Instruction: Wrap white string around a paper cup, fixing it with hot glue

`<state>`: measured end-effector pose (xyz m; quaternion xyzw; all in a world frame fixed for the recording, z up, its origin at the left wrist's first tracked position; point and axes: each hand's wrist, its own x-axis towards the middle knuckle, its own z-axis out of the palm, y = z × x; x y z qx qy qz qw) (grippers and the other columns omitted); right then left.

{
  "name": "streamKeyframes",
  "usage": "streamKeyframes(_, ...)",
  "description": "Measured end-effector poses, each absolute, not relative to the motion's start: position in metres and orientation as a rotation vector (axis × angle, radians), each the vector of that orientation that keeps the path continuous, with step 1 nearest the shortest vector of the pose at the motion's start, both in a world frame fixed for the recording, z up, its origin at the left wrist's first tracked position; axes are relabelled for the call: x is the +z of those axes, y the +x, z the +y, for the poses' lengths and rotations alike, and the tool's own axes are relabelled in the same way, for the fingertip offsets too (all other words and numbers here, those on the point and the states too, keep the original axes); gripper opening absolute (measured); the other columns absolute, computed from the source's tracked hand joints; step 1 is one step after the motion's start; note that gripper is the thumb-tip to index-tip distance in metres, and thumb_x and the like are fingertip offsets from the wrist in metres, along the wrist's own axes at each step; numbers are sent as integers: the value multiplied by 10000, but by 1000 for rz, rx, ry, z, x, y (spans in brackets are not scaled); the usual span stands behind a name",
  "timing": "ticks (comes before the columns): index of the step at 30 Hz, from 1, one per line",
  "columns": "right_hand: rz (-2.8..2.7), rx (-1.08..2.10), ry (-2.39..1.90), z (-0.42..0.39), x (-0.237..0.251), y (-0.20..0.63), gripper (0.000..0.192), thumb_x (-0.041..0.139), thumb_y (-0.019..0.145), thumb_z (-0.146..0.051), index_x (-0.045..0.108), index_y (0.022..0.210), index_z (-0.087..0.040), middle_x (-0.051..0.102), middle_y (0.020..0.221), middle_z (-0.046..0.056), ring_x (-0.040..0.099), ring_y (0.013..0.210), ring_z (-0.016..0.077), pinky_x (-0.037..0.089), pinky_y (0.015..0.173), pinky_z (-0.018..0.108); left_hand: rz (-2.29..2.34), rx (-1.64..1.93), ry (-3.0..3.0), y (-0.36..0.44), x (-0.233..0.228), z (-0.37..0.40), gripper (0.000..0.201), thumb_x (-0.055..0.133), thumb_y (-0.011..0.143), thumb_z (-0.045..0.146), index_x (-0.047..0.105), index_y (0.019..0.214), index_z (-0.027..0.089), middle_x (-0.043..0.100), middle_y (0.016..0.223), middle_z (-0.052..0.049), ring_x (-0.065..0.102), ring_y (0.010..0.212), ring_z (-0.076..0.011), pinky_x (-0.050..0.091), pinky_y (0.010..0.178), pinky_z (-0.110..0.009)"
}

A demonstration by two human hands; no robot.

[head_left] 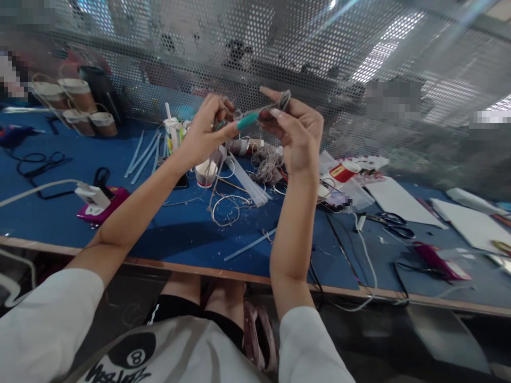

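Note:
Both my hands are raised above a blue worktable (191, 234). My left hand (207, 130) pinches a thin wire piece and one end of a teal-handled tool (248, 120). My right hand (297, 130) closes on the other end, where grey twine or wire (284, 100) is wound near the fingertips. The exact join between tool and wire is hidden by my fingers. Below the hands lie wire rings (225, 208), a tangle of grey twine (266, 165) and a small white cup (206, 172).
Clear glue sticks (141, 154) lie left of centre, one more (249, 244) near the front edge. A pink device with a white plug (98, 202) sits at left, scissors (393, 223) and white sheets (399, 199) at right. Wrapped cups (77, 103) stand far left before a perforated metal screen.

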<state>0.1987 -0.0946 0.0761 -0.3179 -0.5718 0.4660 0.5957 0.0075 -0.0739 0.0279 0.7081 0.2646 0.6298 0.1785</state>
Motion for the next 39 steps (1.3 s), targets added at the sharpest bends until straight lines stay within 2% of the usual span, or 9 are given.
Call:
streamKeyframes(3, -1288, 1142, -766, -96, 72, 193, 208, 767, 811, -130, 750, 965, -267, 765, 813, -47, 718, 1121, 217, 626, 938, 338, 839, 1904, 2055, 7, 30, -76, 562, 764, 713, 656, 395, 701, 232, 557, 893, -33, 578, 949, -212, 469, 812, -354)
streamKeyframes(8, -1041, 1257, -748, -110, 69, 188, 336, 747, 836, -186, 698, 1101, -386, 770, 881, -105, 741, 1068, 204, 668, 817, 323, 899, 1844, 2066, 8, 35, -89, 454, 724, 798, 537, 390, 716, 241, 412, 677, 34, 491, 693, -141, 391, 674, -300)
streamKeyframes(11, -1187, 1123, -772, -116, 71, 190, 189, 752, 842, -223, 733, 1004, -319, 752, 803, -86, 755, 1018, 224, 677, 789, 345, 799, 1908, 2050, 3, 39, -90, 478, 745, 802, 505, 363, 689, 241, 332, 661, 44, 395, 625, -114, 342, 613, -290)
streamKeyframes(13, -1332, 982, -770, -116, 73, 193, 53, 761, 844, -258, 750, 896, -254, 735, 757, -47, 760, 990, 248, 678, 806, 379, 695, 1957, 2085, -5, 38, -83, 462, 725, 849, 491, 360, 718, 241, 328, 674, 43, 378, 656, -111, 351, 640, -292)
streamKeyframes(17, -1317, 1035, -766, -101, 70, 196, 169, 836, 773, -334, 733, 894, -276, 731, 754, -18, 726, 1089, 299, 663, 884, 464, 530, 2061, 2069, -15, 30, -66, 344, 550, 992, 459, 345, 822, 242, 403, 740, 31, 433, 847, -121, 379, 803, -298)
streamKeyframes(23, -1110, 1110, -721, -92, 60, 182, 279, 844, 740, -395, 694, 972, -351, 742, 815, -67, 683, 1191, 245, 648, 943, 428, 825, 2442, 1757, 3, 21, -71, 478, 557, 914, 637, 311, 803, 242, 330, 735, 30, 382, 773, -120, 402, 807, -291)
streamKeyframes(27, -1233, 961, -706, -102, 62, 176, 165, 792, 803, -419, 714, 820, -274, 708, 729, -40, 731, 1081, 241, 663, 891, 389, 777, 2478, 1729, 2, 28, -75, 550, 514, 857, 752, 297, 786, 252, 377, 791, 25, 421, 800, -108, 446, 771, -286)
streamKeyframes(32, -1442, 789, -658, -105, 65, 179, 298, 825, 729, -521, 750, 803, -242, 696, 666, -44, 751, 696, 183, 672, 614, 296, 809, 1933, 2010, -6, 33, -73, 545, 666, 802, 692, 338, 806, 257, 590, 984, -28, 612, 937, -178, 511, 729, -326)
streamKeyframes(39, -1528, 735, -759, -104, 66, 186, 206, 758, 845, -438, 763, 834, -232, 740, 710, -12, 720, 580, 172, 649, 560, 314, 897, 1892, 2258, -1, 28, -77, 410, 733, 831, 470, 409, 763, 227, 418, 681, 37, 542, 692, -135, 481, 673, -327)
